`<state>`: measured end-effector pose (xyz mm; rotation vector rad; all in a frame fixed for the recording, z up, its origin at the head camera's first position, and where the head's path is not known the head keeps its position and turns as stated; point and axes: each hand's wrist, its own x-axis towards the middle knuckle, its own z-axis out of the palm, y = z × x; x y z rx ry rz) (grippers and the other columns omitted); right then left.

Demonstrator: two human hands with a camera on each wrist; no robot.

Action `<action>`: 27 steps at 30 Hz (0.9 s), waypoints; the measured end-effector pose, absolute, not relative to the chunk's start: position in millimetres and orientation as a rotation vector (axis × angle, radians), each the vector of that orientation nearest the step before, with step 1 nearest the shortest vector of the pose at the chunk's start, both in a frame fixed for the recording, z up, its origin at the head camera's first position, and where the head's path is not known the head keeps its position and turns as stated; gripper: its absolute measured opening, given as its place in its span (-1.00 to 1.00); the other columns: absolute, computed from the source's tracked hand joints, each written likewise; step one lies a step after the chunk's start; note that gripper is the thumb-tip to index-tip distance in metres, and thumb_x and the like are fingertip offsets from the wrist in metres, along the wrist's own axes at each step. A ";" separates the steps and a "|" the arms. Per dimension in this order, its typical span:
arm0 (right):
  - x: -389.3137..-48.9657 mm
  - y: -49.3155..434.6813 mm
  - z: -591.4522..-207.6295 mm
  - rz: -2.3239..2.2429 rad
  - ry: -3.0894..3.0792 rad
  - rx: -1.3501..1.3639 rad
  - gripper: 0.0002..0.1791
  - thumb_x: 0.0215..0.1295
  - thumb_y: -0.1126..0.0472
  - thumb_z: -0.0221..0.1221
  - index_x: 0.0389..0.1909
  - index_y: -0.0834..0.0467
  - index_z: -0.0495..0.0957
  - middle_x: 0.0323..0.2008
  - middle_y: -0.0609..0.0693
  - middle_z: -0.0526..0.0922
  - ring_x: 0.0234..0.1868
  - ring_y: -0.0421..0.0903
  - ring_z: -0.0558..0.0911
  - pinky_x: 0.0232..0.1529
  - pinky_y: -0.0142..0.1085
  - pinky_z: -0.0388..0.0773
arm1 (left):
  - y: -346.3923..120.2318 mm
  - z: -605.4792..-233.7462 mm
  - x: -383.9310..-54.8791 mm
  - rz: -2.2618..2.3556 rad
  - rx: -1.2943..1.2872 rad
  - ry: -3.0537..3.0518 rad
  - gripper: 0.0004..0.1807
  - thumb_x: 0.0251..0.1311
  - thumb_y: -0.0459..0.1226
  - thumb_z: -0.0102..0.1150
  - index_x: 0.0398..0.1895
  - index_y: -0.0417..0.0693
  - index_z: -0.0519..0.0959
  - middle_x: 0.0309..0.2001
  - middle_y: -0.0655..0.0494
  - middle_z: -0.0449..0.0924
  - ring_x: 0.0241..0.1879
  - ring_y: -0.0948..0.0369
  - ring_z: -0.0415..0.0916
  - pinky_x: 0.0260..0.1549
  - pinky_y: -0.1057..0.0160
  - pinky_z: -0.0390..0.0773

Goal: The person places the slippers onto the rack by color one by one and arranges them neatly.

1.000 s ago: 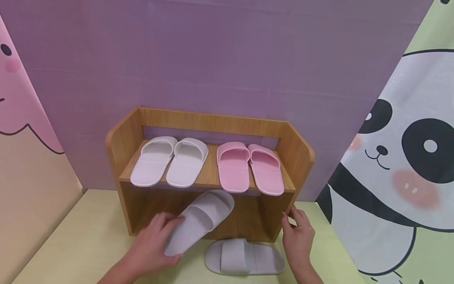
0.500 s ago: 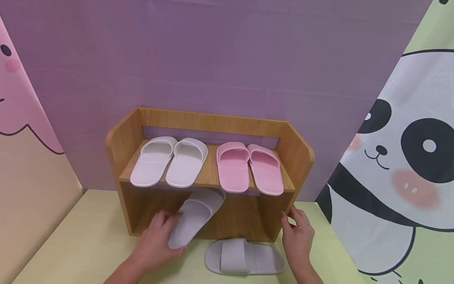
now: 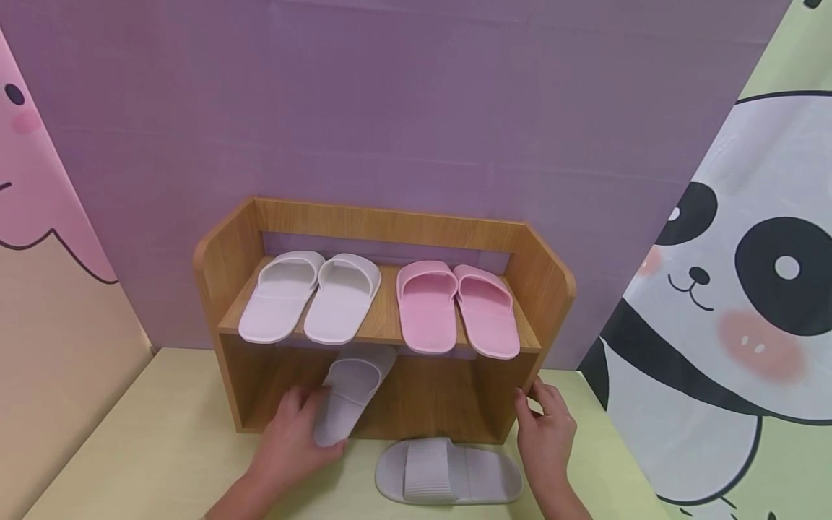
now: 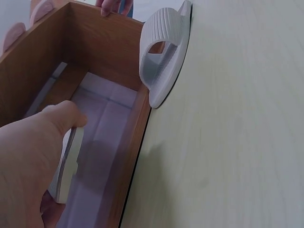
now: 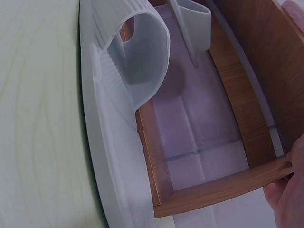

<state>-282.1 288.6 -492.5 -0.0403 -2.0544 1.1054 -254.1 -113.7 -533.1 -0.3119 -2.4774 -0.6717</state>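
Note:
My left hand (image 3: pixel 290 442) grips the heel end of a grey slipper (image 3: pixel 349 397), thumb on one side and fingers on the other. The slipper's toe reaches into the lower compartment of a wooden shoe rack (image 3: pixel 425 393), partly hidden under the upper shelf. In the left wrist view the slipper (image 4: pixel 70 164) shows edge-on in the hand. My right hand (image 3: pixel 547 433) pinches the front edge of the rack's right side panel. A second grey slipper (image 3: pixel 484 474) with a ribbed strap lies sideways on the table, just before the rack.
On the upper shelf sit a pair of white slippers (image 3: pixel 341 307) at left and a pair of pink slippers (image 3: pixel 429 310) at right. The pale table (image 3: pixel 175 404) extends around the rack. A purple backdrop (image 3: pixel 403 108) stands behind, with a panda-print panel (image 3: pixel 747 303) at right.
The left hand has carried the grey slipper forward and slightly left, from in front of the rack into the lower compartment. The right hand and the second grey slipper have stayed put.

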 end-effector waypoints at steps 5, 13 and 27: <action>-282.0 288.6 -492.6 1.098 -2.058 -0.042 -0.62 0.46 0.44 0.38 0.25 0.21 0.77 -0.09 0.07 0.79 -0.06 -0.07 0.75 -0.22 -0.72 0.55 | -109.4 -536.3 -255.0 -0.683 -0.249 -2.501 -0.01 -0.22 0.08 0.79 0.33 -0.15 0.63 0.00 -0.14 0.47 -0.03 -0.07 0.51 -0.28 -0.07 0.75; -282.7 288.8 -493.1 1.091 -2.063 -0.047 -0.62 0.46 0.43 0.39 0.25 0.22 0.77 -0.08 0.06 0.79 -0.06 -0.14 0.74 -0.21 -0.72 0.55 | -103.8 -539.3 -254.6 -0.723 -0.184 -2.498 -0.02 -0.20 0.07 0.79 0.28 -0.27 0.63 0.01 -0.22 0.47 -0.03 -0.11 0.50 -0.23 -0.09 0.75; -281.4 288.7 -492.3 1.114 -2.102 -0.077 -0.60 0.50 0.41 0.37 0.31 0.24 0.73 -0.02 0.12 0.77 0.03 0.10 0.78 -0.21 -0.79 0.48 | -95.4 -547.2 -261.8 -0.748 -0.119 -2.504 -0.08 -0.17 0.06 0.77 0.21 -0.30 0.63 -0.02 -0.25 0.52 -0.05 -0.16 0.53 -0.22 -0.14 0.73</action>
